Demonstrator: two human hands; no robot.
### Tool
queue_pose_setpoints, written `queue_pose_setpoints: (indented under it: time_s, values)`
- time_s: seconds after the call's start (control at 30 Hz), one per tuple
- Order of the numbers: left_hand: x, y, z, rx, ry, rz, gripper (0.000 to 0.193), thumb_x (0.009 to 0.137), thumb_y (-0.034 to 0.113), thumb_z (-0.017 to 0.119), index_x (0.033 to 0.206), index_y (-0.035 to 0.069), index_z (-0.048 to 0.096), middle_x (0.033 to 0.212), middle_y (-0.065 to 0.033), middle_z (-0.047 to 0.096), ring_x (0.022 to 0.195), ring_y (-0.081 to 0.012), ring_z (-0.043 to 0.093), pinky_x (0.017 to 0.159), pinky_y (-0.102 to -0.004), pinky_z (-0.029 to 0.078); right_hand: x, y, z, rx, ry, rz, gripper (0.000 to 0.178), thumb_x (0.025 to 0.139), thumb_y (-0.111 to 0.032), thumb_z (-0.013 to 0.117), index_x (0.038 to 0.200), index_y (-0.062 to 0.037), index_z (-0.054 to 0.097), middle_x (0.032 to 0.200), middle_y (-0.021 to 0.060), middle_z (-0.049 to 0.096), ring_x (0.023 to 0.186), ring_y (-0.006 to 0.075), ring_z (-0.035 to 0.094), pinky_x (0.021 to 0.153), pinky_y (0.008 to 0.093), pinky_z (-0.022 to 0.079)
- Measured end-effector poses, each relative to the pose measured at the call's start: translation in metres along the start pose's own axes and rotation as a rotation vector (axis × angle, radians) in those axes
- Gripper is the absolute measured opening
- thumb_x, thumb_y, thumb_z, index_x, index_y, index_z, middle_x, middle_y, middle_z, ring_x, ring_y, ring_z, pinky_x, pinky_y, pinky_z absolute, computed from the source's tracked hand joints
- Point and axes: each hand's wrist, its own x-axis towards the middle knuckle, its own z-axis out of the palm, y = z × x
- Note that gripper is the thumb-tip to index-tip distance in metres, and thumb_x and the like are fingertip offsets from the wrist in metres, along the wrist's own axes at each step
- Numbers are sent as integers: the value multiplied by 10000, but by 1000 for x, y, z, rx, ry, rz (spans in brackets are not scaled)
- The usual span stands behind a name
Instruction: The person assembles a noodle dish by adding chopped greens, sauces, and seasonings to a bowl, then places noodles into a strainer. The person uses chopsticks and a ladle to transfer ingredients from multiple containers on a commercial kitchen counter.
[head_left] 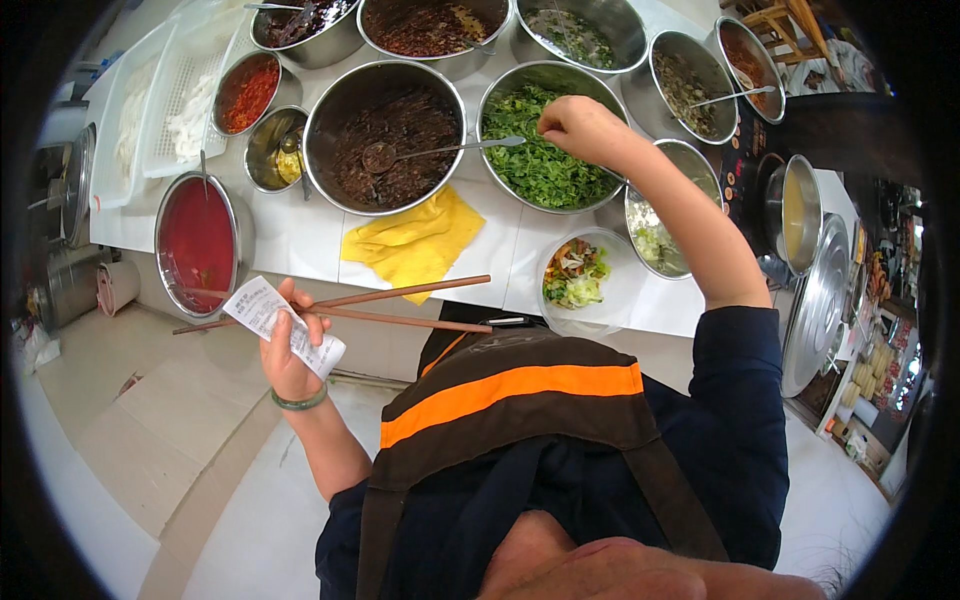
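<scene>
My left hand (288, 345) is closed around a printed paper receipt (262, 308) and a pair of long wooden chopsticks (400, 291), which point to the right and spread apart. My right hand (578, 125) is over a metal bowl (488, 165) of chopped green herbs (545, 165), its fingers curled down and pressed together. Whatever they pinch, if anything, is hidden. Below that bowl, at the table's near edge, stands a clear plastic bowl (590, 322) with chopped vegetables and greens (575, 275) inside.
A dark sauce bowl with a ladle (380, 157) stands left of the herbs, a yellow cloth (415, 240) below it. At far left are a pot of red liquid (200, 235) and white baskets (185, 90). A bowl of chopped scallions (655, 235) sits under my right forearm.
</scene>
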Motion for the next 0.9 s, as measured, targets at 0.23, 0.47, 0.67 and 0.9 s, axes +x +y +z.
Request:
queue_pose_setpoints:
  time_s: [0.23, 0.47, 0.67, 0.9]
  values:
    - [5, 3, -2, 20, 19, -5, 381, 935, 145, 421, 1278, -19, 445, 1024, -111, 526, 613, -118, 497, 705, -322, 476, 52, 11, 58, -147, 41, 50, 247, 743, -134, 651, 970, -39, 642, 1009, 158, 607, 901, 342, 612, 801, 417, 500]
    - [7, 3, -3, -9, 8, -6, 388, 924, 149, 446, 1269, -28, 449, 1022, -116, 531, 618, -125, 511, 710, -325, 491, 65, 2, 81, -348, -57, 151, 190, 675, -58, 646, 860, -24, 667, 974, 180, 626, 889, 341, 630, 750, 411, 532]
    - [7, 0, -6, 0, 20, 16, 381, 925, 145, 442, 1264, -29, 453, 1021, -118, 533, 616, -124, 507, 703, -326, 492, 46, 10, 42, -72, 116, 131, 198, 707, -120, 625, 874, -27, 674, 897, 192, 641, 857, 347, 623, 768, 418, 504]
    - [12, 3, 4, 34, -31, -5, 377, 923, 134, 436, 1259, -35, 457, 1012, -118, 539, 614, -120, 507, 694, -316, 493, 3, 5, 20, 29, 274, 133, 257, 708, -130, 654, 929, 2, 669, 838, 171, 662, 782, 314, 641, 723, 369, 505]
